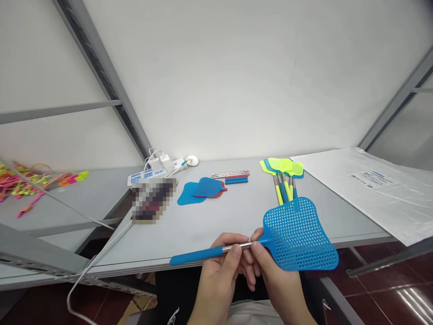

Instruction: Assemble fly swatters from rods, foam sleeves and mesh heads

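Observation:
A blue fly swatter (301, 237) is held across the front edge of the table, its mesh head to the right and its blue grip to the left. My left hand (218, 273) is closed around the short metal shaft beside the grip. The fingers of my right hand (279, 277) pinch the shaft where it meets the neck of the head. Farther back lie loose blue swatter heads (188, 194) with a red one (221, 192) partly under them. Behind these are thin metal rods (230, 174) and blue handle grips (237, 181).
Several yellow and blue swatters (284, 169) lie stacked at the back right, beside a white plastic package (372, 185). A power strip (145, 174) with chargers and a pixelated object (154, 201) are at the left. Colourful items (30, 183) lie on the neighbouring table.

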### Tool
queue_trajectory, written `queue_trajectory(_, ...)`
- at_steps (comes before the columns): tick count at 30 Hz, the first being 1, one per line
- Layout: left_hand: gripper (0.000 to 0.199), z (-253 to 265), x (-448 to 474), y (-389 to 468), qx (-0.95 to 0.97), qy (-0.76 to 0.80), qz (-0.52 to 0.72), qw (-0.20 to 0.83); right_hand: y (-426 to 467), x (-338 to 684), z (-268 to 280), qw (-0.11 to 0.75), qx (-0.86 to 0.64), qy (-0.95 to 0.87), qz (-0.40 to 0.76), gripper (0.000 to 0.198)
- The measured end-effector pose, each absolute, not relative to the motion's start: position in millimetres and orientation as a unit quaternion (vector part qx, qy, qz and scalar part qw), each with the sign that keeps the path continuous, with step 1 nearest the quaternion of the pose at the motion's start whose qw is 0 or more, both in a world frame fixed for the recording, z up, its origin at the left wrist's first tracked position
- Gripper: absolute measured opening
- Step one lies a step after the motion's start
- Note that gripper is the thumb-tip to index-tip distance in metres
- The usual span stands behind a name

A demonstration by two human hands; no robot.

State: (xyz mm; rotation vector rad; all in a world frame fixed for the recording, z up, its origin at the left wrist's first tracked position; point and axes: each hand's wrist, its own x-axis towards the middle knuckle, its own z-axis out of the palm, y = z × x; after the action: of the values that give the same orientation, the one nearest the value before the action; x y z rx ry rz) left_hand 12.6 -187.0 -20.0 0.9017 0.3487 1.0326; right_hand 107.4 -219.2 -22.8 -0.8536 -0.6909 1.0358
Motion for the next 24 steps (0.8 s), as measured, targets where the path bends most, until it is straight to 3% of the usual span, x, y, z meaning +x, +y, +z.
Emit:
queue_trajectory(4,0.019,-19.2,8.8,-189.7,0.435,0.176,0.491,0.734,-219.9,111.1,-27.2,0.713,-0.427,-0.349,0.434,0.019)
queue_trajectory(14,0.028,3.1,-32.9,-169.6,0.347,0.337,0.647,0.589,-213.7,151.2,-8.1,0.797,-0.399,-0.258,0.372,0.015)
queue_trajectory(19,0.030,0.0,-23.6,-175.9,0.336,0.333,0.653,0.591,-215.1,142.5,-12.5,0.801,-0.405,-0.241,0.368,0.016)
queue_trajectory(24,0.030,-4.6,-1.1,-190.2,0.341,0.329,0.600,0.644,-218.7,126.7,-20.1,0.737,-0.404,-0.315,0.442,0.021)
